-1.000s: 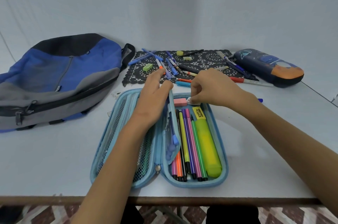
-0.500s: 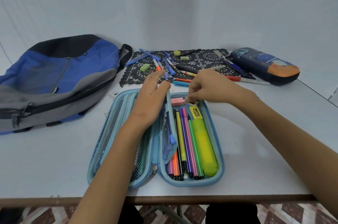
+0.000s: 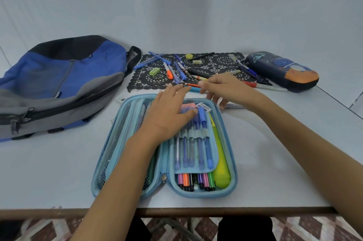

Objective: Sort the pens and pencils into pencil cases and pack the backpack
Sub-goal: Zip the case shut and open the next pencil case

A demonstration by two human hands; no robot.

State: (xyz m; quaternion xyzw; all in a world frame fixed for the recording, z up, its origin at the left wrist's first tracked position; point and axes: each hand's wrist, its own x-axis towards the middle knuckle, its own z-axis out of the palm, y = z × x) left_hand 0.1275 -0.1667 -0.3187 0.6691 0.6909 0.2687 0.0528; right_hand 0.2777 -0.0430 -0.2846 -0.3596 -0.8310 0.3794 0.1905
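While the left hand (image 3: 169,115) lies flat and open on the pen flap (image 3: 195,148) of the light-blue pencil case (image 3: 225,162), pressing it down over the markers, the right hand (image 3: 225,87) hovers with loosely spread fingers near the case's far end; it seems to hold nothing, though its fingertips are partly blurred. The case sits open near the front edge of the desk (image 3: 284,172), roughly midway along it. Its shell looks semi-stiff and light, so it should close by folding the mesh half (image 3: 117,142) over and is best gripped at the long outer rims, with the zip pull (image 3: 164,177) at the hinge. The flap is soft and springy, probably needing to be held down. Loose pens (image 3: 176,71) are thin, smooth and prone to rolling; pinching at mid-barrel is safest. They lie on a black lace mat (image 3: 216,65) toward the back edge, together with a green eraser (image 3: 154,71) and a yellow one (image 3: 189,56). A dark pencil case (image 3: 282,69) rests at the back right, the blue and grey backpack (image 3: 59,83) at the left edge, limp and zipped. Nothing blocks the reach to the mat.
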